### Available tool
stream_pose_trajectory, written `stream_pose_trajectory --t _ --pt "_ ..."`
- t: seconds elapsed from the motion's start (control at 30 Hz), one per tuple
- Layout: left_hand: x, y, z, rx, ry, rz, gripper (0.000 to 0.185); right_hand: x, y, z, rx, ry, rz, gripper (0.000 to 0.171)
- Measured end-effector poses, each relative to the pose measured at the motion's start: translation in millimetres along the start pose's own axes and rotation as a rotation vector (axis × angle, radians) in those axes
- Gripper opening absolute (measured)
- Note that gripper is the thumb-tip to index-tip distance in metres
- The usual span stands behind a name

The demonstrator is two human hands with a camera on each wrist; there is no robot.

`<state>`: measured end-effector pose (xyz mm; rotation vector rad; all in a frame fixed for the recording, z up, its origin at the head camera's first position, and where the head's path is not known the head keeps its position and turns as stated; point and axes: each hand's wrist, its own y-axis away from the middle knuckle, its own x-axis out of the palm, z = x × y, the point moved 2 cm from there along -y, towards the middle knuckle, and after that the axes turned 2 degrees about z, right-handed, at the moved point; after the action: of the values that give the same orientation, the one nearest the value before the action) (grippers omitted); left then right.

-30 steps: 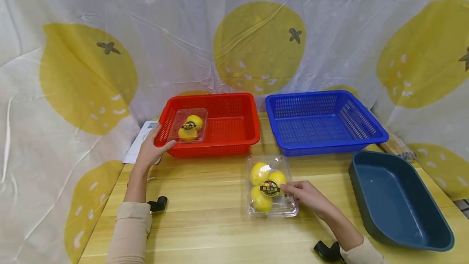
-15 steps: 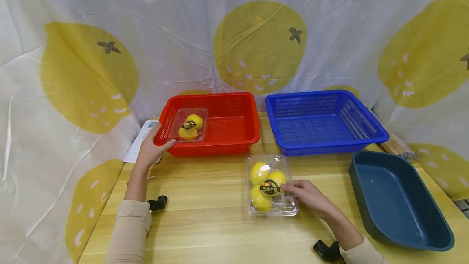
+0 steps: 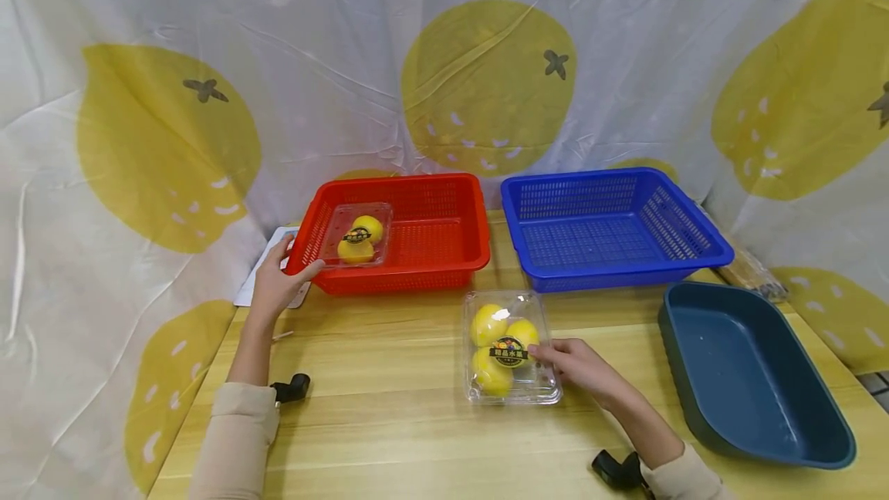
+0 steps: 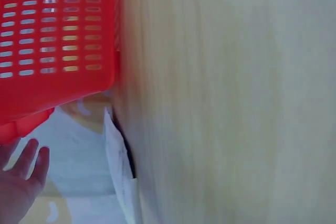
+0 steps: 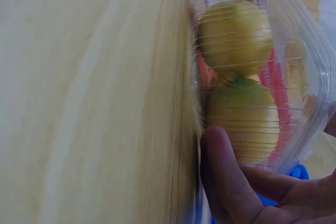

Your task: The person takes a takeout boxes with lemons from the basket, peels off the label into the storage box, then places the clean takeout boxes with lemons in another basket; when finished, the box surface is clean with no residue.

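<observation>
White cloth printed with big yellow fruit hangs behind a pale wooden table (image 3: 389,407). On the table, the right hand (image 3: 579,367) rests against the right side of a clear plastic clamshell (image 3: 510,348) holding three yellow fruits; the right wrist view shows the thumb (image 5: 223,171) pressed to the box's side wall and the fingers curled up around it, so the hand grips the box, which sits flat on the wood in front of the gap between the two baskets. This hand and box lie much as they did a second ago.

The left hand (image 3: 274,288) has changed. Earlier its thumb and fingers wrapped the near left corner of the red basket (image 3: 444,261); now it has slid a little left and down, thumb tip still near the rim, fingers spread and relaxed. In the left wrist view the fingers (image 4: 23,166) are straight and apart, just below the basket's edge, though that view is blurred, so whether any skin still touches the rim I cannot tell.

Inside the red basket, at its left end, sits a smaller clamshell (image 3: 357,234) with two yellow fruits. To its right stand a blue basket (image 3: 687,241) and a dark teal tub (image 3: 701,392).
</observation>
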<state>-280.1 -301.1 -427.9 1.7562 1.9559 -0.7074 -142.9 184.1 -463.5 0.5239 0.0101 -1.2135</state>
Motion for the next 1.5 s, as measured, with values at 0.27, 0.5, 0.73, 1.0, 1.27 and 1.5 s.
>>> stream_pose_trajectory --t 0.27,0.5,0.73,1.0,1.27,1.5 --pt "5.0 26.5 -18.4 0.046 -0.036 -0.051 0.095 -5 1 -1 -0.003 -0.003 0.007 0.055" --pt "31.0 57.0 -44.0 0.112 -0.032 -0.099 0.093 -8 2 -2 -0.004 0.003 0.007 0.054" --pt "66.5 80.4 -66.4 0.133 0.087 0.022 0.088 -7 2 -3 -0.018 -0.005 0.02 0.054" --pt "104.7 95.5 -81.0 0.002 0.416 0.353 0.076 -5 4 0 -0.025 -0.023 0.043 0.048" --pt "139.5 101.9 -91.8 -0.084 0.562 0.522 0.078 -2 2 1 -0.015 -0.012 0.035 0.047" --pt "169.7 111.6 -99.2 -0.13 0.61 0.619 0.082 -1 -2 3 -0.013 0.018 0.02 0.046"
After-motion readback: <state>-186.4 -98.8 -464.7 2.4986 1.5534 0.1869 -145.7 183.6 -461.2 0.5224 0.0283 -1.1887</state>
